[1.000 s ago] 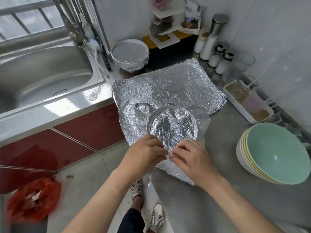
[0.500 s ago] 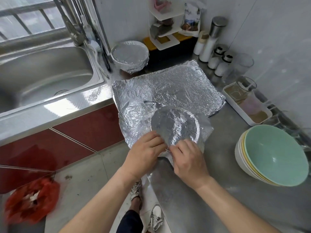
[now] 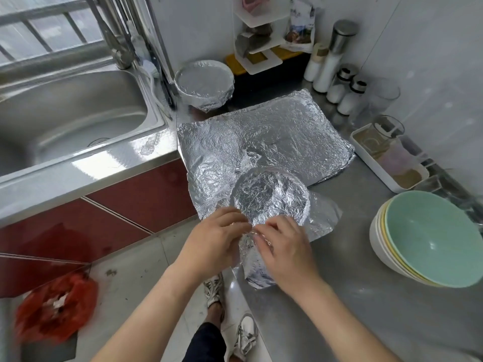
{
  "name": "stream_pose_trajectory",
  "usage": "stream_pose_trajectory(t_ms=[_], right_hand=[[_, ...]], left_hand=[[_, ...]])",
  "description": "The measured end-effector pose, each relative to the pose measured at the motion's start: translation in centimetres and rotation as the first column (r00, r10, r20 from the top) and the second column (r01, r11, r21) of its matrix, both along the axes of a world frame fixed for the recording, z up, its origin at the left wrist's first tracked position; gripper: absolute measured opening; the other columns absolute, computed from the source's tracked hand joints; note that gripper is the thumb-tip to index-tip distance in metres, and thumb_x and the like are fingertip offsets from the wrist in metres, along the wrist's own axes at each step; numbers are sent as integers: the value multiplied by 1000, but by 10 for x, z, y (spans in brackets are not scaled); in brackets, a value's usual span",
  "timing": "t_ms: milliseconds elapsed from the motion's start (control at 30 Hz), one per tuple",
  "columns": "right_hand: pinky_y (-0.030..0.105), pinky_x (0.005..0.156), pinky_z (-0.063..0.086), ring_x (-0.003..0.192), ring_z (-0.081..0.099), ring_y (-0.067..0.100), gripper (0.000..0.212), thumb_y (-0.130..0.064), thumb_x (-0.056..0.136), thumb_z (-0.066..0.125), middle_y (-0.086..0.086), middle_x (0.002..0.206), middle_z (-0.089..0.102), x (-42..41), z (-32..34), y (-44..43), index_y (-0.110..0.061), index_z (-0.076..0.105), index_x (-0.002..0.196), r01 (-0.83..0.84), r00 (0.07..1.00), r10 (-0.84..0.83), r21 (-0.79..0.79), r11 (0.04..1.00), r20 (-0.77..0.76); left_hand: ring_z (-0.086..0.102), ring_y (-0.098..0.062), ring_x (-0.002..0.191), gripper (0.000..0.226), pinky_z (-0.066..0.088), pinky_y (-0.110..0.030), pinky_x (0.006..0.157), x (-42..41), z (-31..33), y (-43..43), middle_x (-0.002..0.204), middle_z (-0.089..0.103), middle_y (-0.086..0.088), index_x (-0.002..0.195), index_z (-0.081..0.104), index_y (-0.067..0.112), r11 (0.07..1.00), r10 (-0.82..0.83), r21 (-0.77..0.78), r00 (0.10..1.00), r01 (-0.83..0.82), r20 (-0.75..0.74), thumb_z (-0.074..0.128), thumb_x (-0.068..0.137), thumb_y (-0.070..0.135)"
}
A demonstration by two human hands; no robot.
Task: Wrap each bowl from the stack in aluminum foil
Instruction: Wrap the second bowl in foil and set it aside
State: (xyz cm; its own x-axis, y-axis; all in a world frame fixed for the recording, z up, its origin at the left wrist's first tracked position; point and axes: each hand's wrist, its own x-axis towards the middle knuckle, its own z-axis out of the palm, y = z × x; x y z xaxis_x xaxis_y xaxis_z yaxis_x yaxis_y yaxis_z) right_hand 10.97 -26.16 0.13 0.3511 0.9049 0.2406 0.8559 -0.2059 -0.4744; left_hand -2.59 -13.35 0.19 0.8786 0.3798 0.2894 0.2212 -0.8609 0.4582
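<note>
A bowl covered with crinkled foil stands near the counter's front edge, on a large foil sheet. My left hand and my right hand meet at the bowl's near rim, fingers curled, pinching the loose foil flap that hangs down over the near side. A finished foil-wrapped bowl sits at the back by the sink. At the right stands a stack of bowls, the top one mint green.
A steel sink lies to the left. Spice jars and a white tray line the right wall. A white shelf rack stands at the back. A red bag lies on the floor.
Both hands have stayed at the bowl's near rim while working the foil; the flap below them has been gathered and pressed closer to the bowl's side.
</note>
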Motion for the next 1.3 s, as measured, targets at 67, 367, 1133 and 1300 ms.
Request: stream_pose_trajectory(t_ms=[67,367,1133,1300], right_hand=[[35,74,47,85,52,16,22,-32,91,54,-4,91,56,15,3,-9,-18,70,95,-34,999,34,1,999,40],[32,73,45,83,52,18,12,-24,83,75,-4,90,58,29,-5,-19,-18,68,90,-186,966,192,-53,981,176],[31,62,35,69,45,24,17,2,73,73,4,73,48,-13,-15,-2,-11,62,75,4,986,-16,70,998,166],[29,61,37,69,46,21,13,-3,77,75,3,74,50,-14,-14,1,-11,65,78,28,992,-36,64,998,121]], left_hand=[[59,-20,105,22,53,-33,87,2,1,-6,104,69,4,101,75,18,998,-55,-31,998,55,-15,59,86,21],[58,-20,85,13,50,-33,69,10,-6,-10,88,67,6,89,77,20,998,-40,58,998,38,47,66,89,27],[57,-17,97,22,49,-26,82,4,-2,-2,93,70,3,92,77,13,997,-73,35,997,72,31,59,91,26],[59,-20,95,7,49,-27,80,5,-11,-2,93,71,2,89,75,12,995,-37,96,997,30,71,69,85,12]])
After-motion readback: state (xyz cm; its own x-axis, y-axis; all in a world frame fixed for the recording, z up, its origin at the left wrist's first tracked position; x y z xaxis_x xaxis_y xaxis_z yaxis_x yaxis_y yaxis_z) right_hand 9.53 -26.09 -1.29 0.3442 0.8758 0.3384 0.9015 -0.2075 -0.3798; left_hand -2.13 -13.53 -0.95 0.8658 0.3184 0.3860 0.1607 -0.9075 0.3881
